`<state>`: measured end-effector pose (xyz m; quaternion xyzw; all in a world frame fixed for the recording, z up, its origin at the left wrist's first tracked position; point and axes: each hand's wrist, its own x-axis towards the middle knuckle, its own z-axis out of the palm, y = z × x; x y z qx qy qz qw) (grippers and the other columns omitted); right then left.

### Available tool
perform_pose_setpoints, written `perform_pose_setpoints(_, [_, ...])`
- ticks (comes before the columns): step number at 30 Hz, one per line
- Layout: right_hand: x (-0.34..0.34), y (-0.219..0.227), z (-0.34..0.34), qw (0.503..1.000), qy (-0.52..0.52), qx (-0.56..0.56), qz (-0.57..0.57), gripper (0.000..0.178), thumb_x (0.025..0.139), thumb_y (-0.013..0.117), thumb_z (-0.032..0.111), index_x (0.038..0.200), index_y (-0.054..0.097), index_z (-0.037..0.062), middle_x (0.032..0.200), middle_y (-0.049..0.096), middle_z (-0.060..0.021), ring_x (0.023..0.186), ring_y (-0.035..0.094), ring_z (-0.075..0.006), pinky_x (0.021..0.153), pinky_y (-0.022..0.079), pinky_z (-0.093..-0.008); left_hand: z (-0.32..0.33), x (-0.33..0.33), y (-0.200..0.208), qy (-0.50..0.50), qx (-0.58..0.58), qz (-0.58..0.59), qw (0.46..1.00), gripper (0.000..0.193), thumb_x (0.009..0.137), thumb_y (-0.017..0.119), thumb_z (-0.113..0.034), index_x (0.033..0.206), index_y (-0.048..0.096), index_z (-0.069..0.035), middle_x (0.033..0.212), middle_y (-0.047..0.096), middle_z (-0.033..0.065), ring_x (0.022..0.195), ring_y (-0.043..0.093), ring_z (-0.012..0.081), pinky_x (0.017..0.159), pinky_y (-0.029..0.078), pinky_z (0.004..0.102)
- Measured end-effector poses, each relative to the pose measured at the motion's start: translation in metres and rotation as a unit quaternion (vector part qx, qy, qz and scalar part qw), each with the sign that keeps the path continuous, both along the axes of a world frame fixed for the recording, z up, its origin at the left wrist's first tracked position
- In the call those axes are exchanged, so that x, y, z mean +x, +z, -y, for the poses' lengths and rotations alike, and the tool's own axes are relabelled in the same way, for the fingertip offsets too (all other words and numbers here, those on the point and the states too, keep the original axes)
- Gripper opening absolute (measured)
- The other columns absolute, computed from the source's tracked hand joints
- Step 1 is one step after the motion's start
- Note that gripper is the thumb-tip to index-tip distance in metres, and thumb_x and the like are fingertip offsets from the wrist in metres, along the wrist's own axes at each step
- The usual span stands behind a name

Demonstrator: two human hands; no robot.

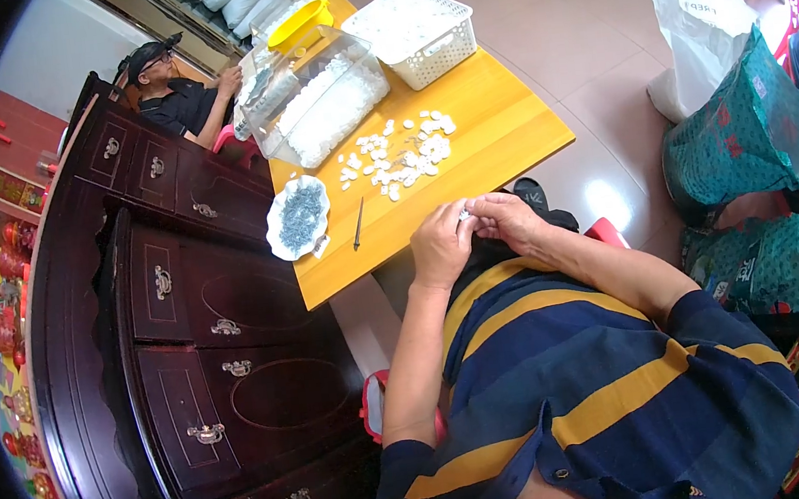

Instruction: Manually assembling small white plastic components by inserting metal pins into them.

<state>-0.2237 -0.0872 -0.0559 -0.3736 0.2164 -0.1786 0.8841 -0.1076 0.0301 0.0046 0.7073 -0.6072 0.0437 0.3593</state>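
Above my lap, just off the near edge of the yellow wooden table, my left hand and my right hand meet at the fingertips. Between them is a small white piece, pinched by both; its exact kind is too small to make out. Beyond my hands, many small white pieces lie scattered on the tabletop. To their left stands a white scalloped dish holding small grey-blue bits. A thin dark pointed tool rests on the wood near that dish.
A clear bin of white pieces and a white perforated basket stand farther back, with a yellow tray. A dark wooden cabinet runs along the left. Another person sits beyond it. Teal sacks stand at right.
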Motion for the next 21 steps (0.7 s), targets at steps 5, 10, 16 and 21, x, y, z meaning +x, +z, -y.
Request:
perform_pose_setpoints(5, [-0.002, 0.011, -0.007, 1.000, -0.021, 0.005, -0.015, 0.014, 0.101, 0.070, 0.023, 0.098, 0.073, 0.0100, 0.086, 0.071, 0.0021, 0.072, 0.062, -0.0064, 0.070, 0.052, -0.0207, 0.001, 0.002, -0.008, -0.005, -0.009, -0.013, 1.000, 0.019, 0.092, 0.069, -0.012, 0.109, 0.073, -0.006, 0.099, 0.073, 0.0177, 0.092, 0.071, 0.0380, 0.078, 0.056, 0.0431])
perform_pose_setpoints(10, [-0.002, 0.010, -0.005, 1.000, -0.023, -0.003, -0.016, 0.013, 0.101, 0.070, 0.023, 0.098, 0.073, 0.0099, 0.084, 0.070, 0.0023, 0.071, 0.061, -0.0065, 0.069, 0.051, -0.0203, 0.002, 0.001, -0.006, -0.011, -0.018, -0.032, 0.999, 0.018, 0.092, 0.070, -0.011, 0.108, 0.073, -0.004, 0.099, 0.073, 0.0186, 0.092, 0.071, 0.0383, 0.078, 0.056, 0.0424])
perform_pose_setpoints(16, [0.000, 0.009, -0.005, 0.999, -0.034, -0.035, -0.018, 0.015, 0.101, 0.070, 0.023, 0.094, 0.073, 0.0097, 0.081, 0.068, 0.0019, 0.070, 0.060, -0.0065, 0.067, 0.050, -0.0202, 0.001, 0.004, -0.004, -0.027, -0.005, -0.073, 0.997, 0.021, 0.093, 0.072, -0.012, 0.111, 0.074, -0.002, 0.103, 0.075, 0.0197, 0.094, 0.072, 0.0377, 0.081, 0.057, 0.0412])
perform_pose_setpoints(21, [0.000, 0.013, -0.007, 0.998, -0.037, -0.046, -0.023, 0.016, 0.101, 0.070, 0.022, 0.092, 0.072, 0.0080, 0.080, 0.067, 0.0015, 0.069, 0.058, -0.0071, 0.065, 0.048, -0.0203, -0.001, 0.009, -0.005, -0.030, -0.009, -0.093, 0.995, 0.022, 0.091, 0.074, -0.012, 0.111, 0.074, -0.001, 0.103, 0.075, 0.0197, 0.095, 0.073, 0.0368, 0.082, 0.057, 0.0400])
